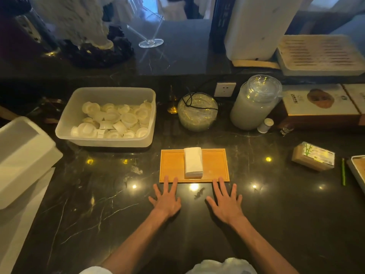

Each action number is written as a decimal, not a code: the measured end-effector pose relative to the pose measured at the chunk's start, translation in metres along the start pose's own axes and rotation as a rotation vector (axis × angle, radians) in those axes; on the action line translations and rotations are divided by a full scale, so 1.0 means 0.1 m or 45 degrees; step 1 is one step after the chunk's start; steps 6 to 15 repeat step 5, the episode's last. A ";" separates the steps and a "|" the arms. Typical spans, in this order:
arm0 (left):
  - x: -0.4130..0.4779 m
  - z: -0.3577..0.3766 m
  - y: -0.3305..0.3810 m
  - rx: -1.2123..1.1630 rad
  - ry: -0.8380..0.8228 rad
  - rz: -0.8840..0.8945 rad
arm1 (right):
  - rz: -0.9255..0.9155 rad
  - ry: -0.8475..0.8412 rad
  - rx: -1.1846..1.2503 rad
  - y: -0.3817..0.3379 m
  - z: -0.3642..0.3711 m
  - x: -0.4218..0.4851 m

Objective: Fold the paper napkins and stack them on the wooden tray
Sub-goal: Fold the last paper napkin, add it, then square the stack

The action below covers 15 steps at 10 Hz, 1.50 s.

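A wooden tray [173, 165] lies on the dark marble counter in the middle of the head view. On it rests a neat stack of folded white napkins [193, 162], long side running away from me. My left hand [166, 198] lies flat on the counter just in front of the tray, fingers spread, its fingertips touching the tray's near edge. My right hand [225, 201] lies flat beside it, fingers apart, fingertips at the tray's near right edge. Both hands hold nothing.
A pack of tissues [313, 158] sits at the right. A plastic tub of small white cups [110, 115] stands behind left, a glass bowl [197, 111] and a lidded jar [254, 101] behind the tray. A white box [23, 157] is at the left edge.
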<state>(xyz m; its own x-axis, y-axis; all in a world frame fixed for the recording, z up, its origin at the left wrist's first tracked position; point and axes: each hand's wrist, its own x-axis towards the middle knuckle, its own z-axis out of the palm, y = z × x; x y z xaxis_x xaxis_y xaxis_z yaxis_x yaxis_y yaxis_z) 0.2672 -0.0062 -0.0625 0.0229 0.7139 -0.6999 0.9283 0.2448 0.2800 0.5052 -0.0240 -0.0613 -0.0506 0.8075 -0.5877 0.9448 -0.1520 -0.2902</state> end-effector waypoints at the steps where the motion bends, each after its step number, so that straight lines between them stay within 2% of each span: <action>1: -0.09 0.02 0.02 0.027 0.086 0.006 | 0.001 0.009 0.022 -0.01 -0.03 -0.04; 3: -0.41 -0.09 -0.03 0.136 0.534 0.156 | -0.194 0.511 0.210 0.02 -0.11 -0.29; 5: -0.54 -0.61 0.02 0.213 0.649 0.306 | -0.300 0.558 0.074 -0.22 -0.60 -0.34; 15: -0.54 -0.61 0.02 0.213 0.649 0.306 | -0.300 0.558 0.074 -0.22 -0.60 -0.34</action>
